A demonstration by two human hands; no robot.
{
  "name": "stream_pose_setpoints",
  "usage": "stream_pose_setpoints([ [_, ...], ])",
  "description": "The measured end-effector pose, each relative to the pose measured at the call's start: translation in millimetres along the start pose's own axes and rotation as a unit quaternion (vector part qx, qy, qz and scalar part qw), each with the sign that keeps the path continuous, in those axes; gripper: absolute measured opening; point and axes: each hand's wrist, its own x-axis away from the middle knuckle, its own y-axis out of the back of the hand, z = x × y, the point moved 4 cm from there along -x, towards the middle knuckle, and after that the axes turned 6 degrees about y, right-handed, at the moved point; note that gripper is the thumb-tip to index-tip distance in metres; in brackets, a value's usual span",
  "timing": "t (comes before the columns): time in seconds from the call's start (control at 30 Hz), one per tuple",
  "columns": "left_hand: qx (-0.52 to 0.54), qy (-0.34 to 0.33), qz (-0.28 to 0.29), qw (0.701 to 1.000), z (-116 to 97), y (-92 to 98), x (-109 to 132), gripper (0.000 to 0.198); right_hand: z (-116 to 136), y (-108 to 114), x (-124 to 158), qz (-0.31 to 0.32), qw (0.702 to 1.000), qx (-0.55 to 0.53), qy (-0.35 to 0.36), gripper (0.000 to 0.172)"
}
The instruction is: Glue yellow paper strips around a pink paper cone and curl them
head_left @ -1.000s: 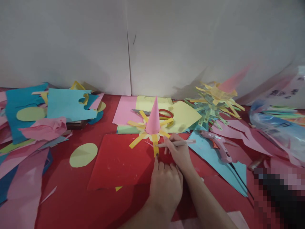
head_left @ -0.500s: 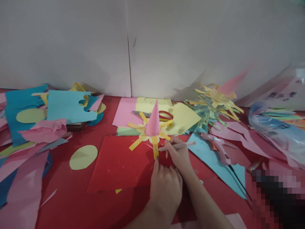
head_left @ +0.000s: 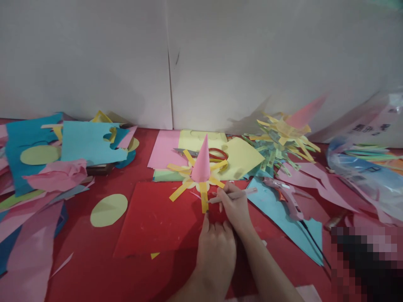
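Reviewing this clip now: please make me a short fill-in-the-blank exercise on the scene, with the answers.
1. The right hand holds a ____.
2. A fingertip of the left hand is at the near end of a ____ paper strip.
3. The upright cone standing amid the strips is ____.
4. The scissors behind the cone have ____ handles.

Missing words: pen; yellow; pink; red.

From above and near the pink cone (head_left: 201, 165), the head view looks forward and down. It faces the wall (head_left: 126, 63) behind the cone.
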Motion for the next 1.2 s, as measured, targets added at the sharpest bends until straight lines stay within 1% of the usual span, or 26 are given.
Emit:
stream_pose_setpoints([
  [0.2, 0.003, 0.003, 0.011, 1.0, -0.2, -4.5, 0.6, 0.011, -2.5, -2.1, 0.0, 0.012, 1.0, 0.0, -0.003, 0.032],
  [0.37, 0.01, 0.009, 0.001, 1.0, -1.0, -5.9, 0.2, 0.01, 2.0, -4.4, 0.6, 0.028, 1.0, -0.001, -0.005, 0.034],
  [0.53, 0.012, 0.005, -0.011, 1.0, -0.2, -5.5, 0.8, 0.011, 1.9, -4.3, 0.7, 0.024, 1.0, 0.004, -0.01, 0.034],
  [0.87, 0.007, 0.002, -0.004, 1.0, 0.5, -5.9, 2.2, 0.012, 0.0, -3.9, 1.1, 0.029, 1.0, 0.002, -0.006, 0.033],
  [1.03, 0.003, 0.0, -0.011, 1.0, 0.3, -4.9, 2.0, 0.012, -1.9, -4.5, 1.3, 0.029, 0.999, -0.014, -0.025, 0.032],
  [1.2, 0.0, -0.007, 0.011, 1.0, -0.1, -3.8, 0.4, 0.012, -1.2, -4.3, -0.1, 0.027, 0.999, -0.008, -0.021, 0.032],
])
